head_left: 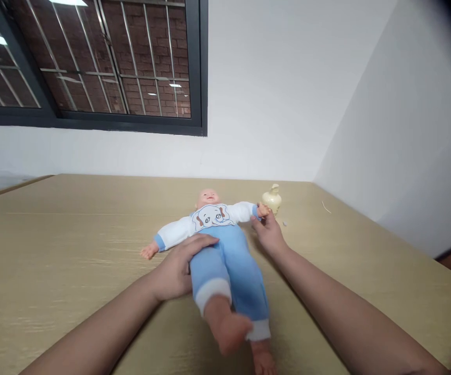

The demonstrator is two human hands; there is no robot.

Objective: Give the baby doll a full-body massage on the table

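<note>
A baby doll [233, 250] in a white and blue outfit lies on its back, with an elephant face on its chest. Its head points to the wall and its feet point towards me. My left hand [176, 265] is wrapped round the thigh on the left, thumb across the top and the other fingers mostly hidden beneath. At the right, my right hand [269, 233] pinches the doll's small hand [262, 210] by the blue cuff. Just behind that hand stands a cream bottle-like container [272, 197], partly covered by the fingers.
The doll lies on a wide wood-toned tabletop [72, 250] that meets a white wall [260, 104]. A thin pale strand [326, 207] and a tiny light scrap [284, 224] lie at the right. A dark-framed window [197, 67] with bars is at upper left.
</note>
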